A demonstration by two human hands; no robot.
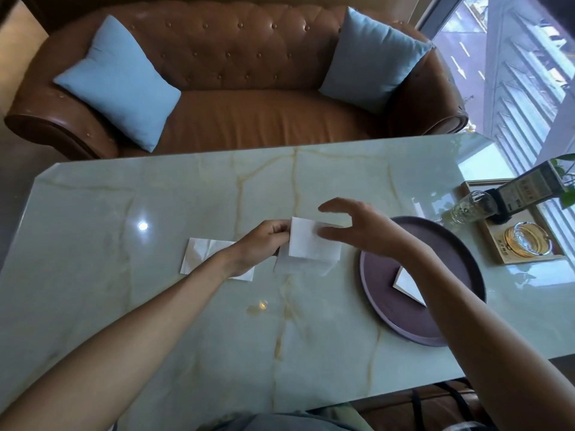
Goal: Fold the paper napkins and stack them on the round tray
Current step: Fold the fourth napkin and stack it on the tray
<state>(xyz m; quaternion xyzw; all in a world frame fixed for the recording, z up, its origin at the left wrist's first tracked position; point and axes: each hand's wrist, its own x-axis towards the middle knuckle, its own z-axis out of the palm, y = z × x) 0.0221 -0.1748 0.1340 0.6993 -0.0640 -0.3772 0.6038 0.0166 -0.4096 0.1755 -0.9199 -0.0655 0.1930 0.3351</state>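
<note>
My left hand (259, 244) pinches the left edge of a folded white napkin (306, 244) and holds it just above the table. My right hand (361, 228) hovers right beside that napkin with fingers spread, holding nothing. Another white napkin (205, 251) lies flat on the table, partly hidden under my left wrist. The round purple tray (389, 306) sits to the right, and a folded napkin (407, 284) rests on it, partly covered by my right forearm.
The pale marble table (186, 321) spans the view. At the far right stands a wooden tray (494, 244) holding a glass ashtray (515, 242), a bottle (469, 208) and a dark sign stand (525, 191). A brown sofa (249, 119) faces the far edge.
</note>
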